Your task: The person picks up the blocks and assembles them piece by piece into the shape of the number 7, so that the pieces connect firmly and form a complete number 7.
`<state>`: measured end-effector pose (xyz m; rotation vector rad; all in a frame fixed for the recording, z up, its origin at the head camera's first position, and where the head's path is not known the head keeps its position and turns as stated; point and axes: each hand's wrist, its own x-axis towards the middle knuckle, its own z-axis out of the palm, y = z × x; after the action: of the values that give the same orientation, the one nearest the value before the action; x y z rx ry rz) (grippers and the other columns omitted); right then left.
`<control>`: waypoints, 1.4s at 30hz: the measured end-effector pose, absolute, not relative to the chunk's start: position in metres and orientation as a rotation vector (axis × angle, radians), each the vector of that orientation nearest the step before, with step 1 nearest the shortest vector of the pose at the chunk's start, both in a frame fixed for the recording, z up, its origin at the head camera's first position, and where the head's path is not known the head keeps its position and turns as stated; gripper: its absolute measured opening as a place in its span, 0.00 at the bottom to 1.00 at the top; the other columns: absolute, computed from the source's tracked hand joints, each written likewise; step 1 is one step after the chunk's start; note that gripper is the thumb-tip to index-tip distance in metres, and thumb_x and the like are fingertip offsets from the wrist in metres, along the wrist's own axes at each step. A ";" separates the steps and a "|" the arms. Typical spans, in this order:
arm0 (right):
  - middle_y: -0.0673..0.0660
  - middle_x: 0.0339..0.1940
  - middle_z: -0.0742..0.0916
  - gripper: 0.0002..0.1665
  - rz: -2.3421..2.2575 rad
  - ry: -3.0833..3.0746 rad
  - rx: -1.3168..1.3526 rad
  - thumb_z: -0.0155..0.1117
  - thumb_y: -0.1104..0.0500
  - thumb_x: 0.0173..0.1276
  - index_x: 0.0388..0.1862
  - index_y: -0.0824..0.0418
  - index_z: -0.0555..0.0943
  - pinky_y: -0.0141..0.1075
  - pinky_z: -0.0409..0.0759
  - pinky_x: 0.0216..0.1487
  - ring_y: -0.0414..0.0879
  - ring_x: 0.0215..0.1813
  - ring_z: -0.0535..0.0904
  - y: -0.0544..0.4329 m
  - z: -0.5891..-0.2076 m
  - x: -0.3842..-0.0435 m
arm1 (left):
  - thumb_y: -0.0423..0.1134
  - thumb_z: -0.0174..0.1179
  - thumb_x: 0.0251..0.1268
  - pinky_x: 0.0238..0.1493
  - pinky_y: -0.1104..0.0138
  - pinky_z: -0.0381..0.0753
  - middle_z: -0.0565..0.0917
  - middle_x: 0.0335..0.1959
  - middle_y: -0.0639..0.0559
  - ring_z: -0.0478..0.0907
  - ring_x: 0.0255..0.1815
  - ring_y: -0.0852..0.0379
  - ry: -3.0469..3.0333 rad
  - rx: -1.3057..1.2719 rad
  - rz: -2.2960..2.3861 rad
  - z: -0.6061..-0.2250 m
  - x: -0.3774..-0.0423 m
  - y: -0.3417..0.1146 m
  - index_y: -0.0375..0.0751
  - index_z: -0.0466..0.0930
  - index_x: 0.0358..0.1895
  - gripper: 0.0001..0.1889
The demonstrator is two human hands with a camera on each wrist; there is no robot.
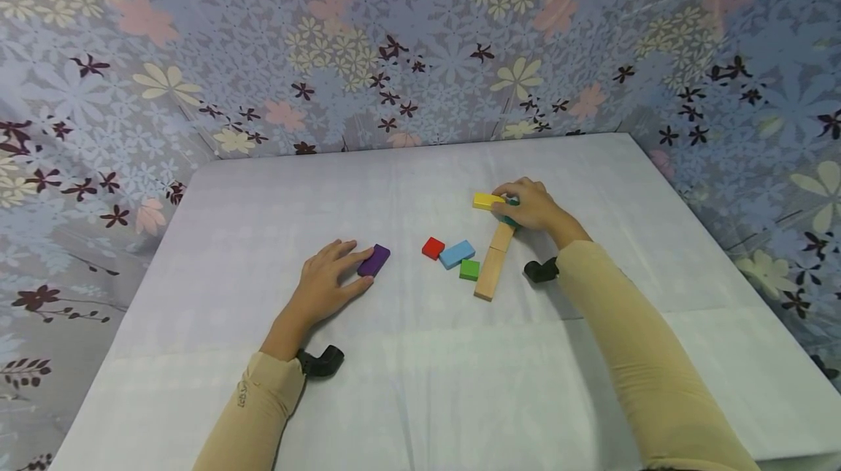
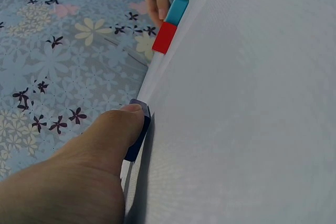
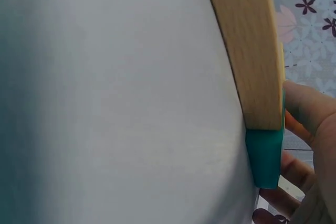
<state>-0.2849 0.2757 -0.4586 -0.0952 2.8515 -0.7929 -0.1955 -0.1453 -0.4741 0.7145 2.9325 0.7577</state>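
My left hand [image 1: 328, 281] pinches a purple block [image 1: 374, 261] on the white cloth, thumb at its near end and index finger at its upper left side. In the left wrist view the thumb lies against this block [image 2: 138, 135], which looks dark blue there. Farther right, my right hand [image 1: 528, 204] grips the right end of a yellow block [image 1: 485, 201] between thumb and index finger. Beneath that hand, a teal block [image 3: 265, 156] is partly hidden; it meets the end of a plain wooden block [image 1: 502, 236]. A second wooden block [image 1: 490, 275] continues the line toward me.
Left of the wooden blocks lie a red block [image 1: 433, 248], a light blue block [image 1: 457, 255] and a green block [image 1: 469, 269], close together. White cloth covers the table [image 1: 394, 383]. A flowered curtain [image 1: 420, 47] hangs behind and at the sides.
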 end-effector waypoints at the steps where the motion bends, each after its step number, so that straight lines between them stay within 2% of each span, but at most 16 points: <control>1: 0.63 0.68 0.71 0.29 -0.799 2.851 -0.095 0.56 0.37 0.73 0.67 0.49 0.76 0.65 0.62 0.67 0.63 0.69 0.61 0.276 -0.458 -0.285 | 0.58 0.61 0.67 0.72 0.37 0.52 0.66 0.76 0.46 0.54 0.80 0.40 2.933 0.715 0.759 -0.474 -0.195 -0.145 0.62 0.71 0.70 0.29; 7: 0.62 0.68 0.71 0.26 -0.806 2.829 -0.077 0.57 0.42 0.74 0.67 0.50 0.76 0.64 0.62 0.68 0.62 0.69 0.60 0.277 -0.456 -0.286 | 0.58 0.61 0.67 0.72 0.37 0.52 0.66 0.76 0.46 0.54 0.79 0.40 2.936 0.721 0.765 -0.475 -0.196 -0.146 0.63 0.71 0.70 0.29; 15: 0.63 0.69 0.70 0.30 -0.808 2.827 -0.071 0.55 0.41 0.75 0.69 0.52 0.73 0.64 0.61 0.70 0.62 0.71 0.59 0.277 -0.456 -0.283 | 0.58 0.61 0.67 0.72 0.37 0.52 0.67 0.76 0.46 0.55 0.79 0.40 2.938 0.723 0.764 -0.476 -0.196 -0.146 0.62 0.71 0.70 0.29; 20: 0.61 0.72 0.68 0.29 -0.797 2.906 -0.089 0.59 0.42 0.73 0.69 0.50 0.72 0.65 0.55 0.72 0.63 0.75 0.55 0.274 -0.455 -0.277 | 0.58 0.61 0.67 0.72 0.37 0.52 0.66 0.76 0.46 0.55 0.79 0.40 2.935 0.719 0.762 -0.475 -0.197 -0.146 0.62 0.71 0.70 0.29; 25: 0.61 0.71 0.68 0.26 -0.780 2.951 -0.194 0.62 0.45 0.71 0.66 0.50 0.76 0.65 0.52 0.72 0.64 0.75 0.54 0.262 -0.451 -0.264 | 0.58 0.61 0.67 0.72 0.37 0.53 0.66 0.76 0.46 0.55 0.79 0.39 2.933 0.720 0.756 -0.474 -0.197 -0.146 0.62 0.71 0.70 0.29; 36: 0.55 0.70 0.70 0.25 -0.747 2.808 -0.590 0.70 0.45 0.65 0.60 0.45 0.81 0.64 0.52 0.73 0.60 0.76 0.52 0.232 -0.439 -0.236 | 0.58 0.61 0.67 0.72 0.37 0.52 0.66 0.76 0.45 0.55 0.79 0.39 2.929 0.718 0.759 -0.474 -0.197 -0.146 0.62 0.71 0.70 0.29; 42: 0.54 0.67 0.73 0.21 -0.757 2.746 -0.650 0.72 0.47 0.64 0.56 0.46 0.83 0.65 0.53 0.73 0.59 0.76 0.53 0.226 -0.436 -0.232 | 0.58 0.61 0.67 0.72 0.37 0.53 0.66 0.76 0.46 0.55 0.79 0.39 2.934 0.721 0.758 -0.474 -0.197 -0.146 0.62 0.72 0.70 0.29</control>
<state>-0.2321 0.2256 -0.4359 -0.6498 2.7459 -0.7574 -0.1971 -0.1461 -0.4744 0.7205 2.9338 0.7583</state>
